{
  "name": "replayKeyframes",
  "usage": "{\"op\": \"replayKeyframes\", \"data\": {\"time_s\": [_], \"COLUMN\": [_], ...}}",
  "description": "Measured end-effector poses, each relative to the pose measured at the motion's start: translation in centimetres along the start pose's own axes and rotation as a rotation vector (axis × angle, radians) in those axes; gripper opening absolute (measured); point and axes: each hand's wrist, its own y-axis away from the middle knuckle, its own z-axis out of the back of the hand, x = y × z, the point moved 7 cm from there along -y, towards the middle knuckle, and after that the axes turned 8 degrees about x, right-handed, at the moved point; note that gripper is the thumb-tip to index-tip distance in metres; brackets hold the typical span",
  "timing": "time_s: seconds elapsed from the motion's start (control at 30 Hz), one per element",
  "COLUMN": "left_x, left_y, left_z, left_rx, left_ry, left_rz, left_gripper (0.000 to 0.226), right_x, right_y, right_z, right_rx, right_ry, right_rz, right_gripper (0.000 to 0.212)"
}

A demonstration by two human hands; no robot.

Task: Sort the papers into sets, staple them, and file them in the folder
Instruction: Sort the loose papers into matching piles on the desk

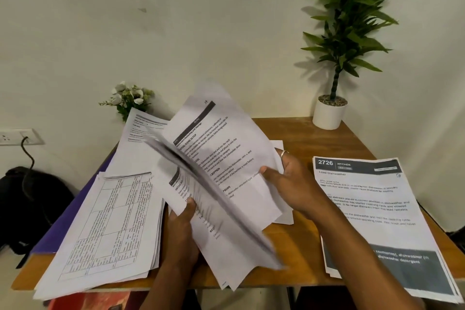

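Gripping the fanned sheaf (226, 158), left hand (182, 226) and right hand (292, 181) hover between left stack (105, 221) and right stack (377, 209) overhanging table (289, 131) edges.

So the table (339, 141) had one paper pile (108, 221) on its left lying over the folder (63, 214), another pile (372, 209) on the right, a loose bunch (221, 158) up between them, the plant pot (329, 113) at the back right corner, the flowers (128, 98) behind the left pile, and a bag (30, 206) down off the left side.

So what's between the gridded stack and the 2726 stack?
Head view: the sheaf, held by left hand and right hand, over desk.
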Motion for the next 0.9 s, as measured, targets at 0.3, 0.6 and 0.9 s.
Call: {"op": "replayKeyframes", "data": {"time_s": [0.3, 0.6, 0.9], "left_x": [1.0, 0.9, 1.3], "left_y": [-0.6, -0.7, -1.1], "left_z": [0.8, 0.4, 0.7], "left_rx": [0.031, 0.084, 0.082], "left_ry": [-0.06, -0.012, 0.006], "left_rz": [0.035, 0.007, -0.004], "left_gripper": [0.04, 0.047, 0.051], "right_x": [2.1, 1.0, 0.6], "right_y": [1.9, 0.9, 1.1], "right_z": [-3.5, -2.1, -2.6], "right_rx": [0.276, 0.096, 0.127], "right_ry": [0.153, 0.083, -0.068], "right_rz": [-0.022, 0.012, -0.027], "right_gripper": [0.053, 0.03, 0.027]}}
